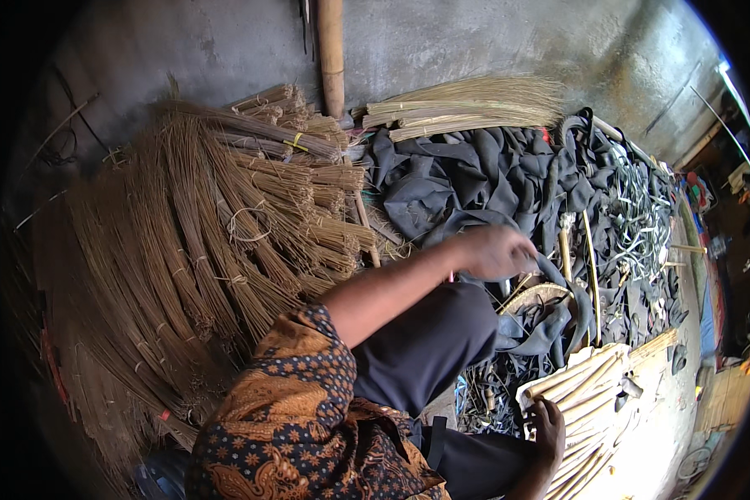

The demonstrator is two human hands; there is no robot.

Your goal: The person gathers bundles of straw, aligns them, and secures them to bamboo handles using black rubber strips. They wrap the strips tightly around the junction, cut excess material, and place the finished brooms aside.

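My left hand [500,252], slightly blurred, reaches out over the pile with its fingers curled together. Whatever lies in its fingers, if anything, is too hard to make out. Right beside it runs a curved black rubber strip [573,292], which bends down past the fingertips. Below, a pale woven basket [535,297] is partly covered by black strips. My right hand [548,429] is at the edge of a bundle of pale bamboo-like sticks [587,379]. Its fingers are loosely bent and apart, with nothing visible between them.
Tied bundles of brown, thin sticks [200,225] fill the left side. More lie by the wall [467,104]. Black rubber sheets [467,175] are heaped ahead, with tangled pale strips [637,200] to their right. A bamboo post [332,58] stands against the grey wall.
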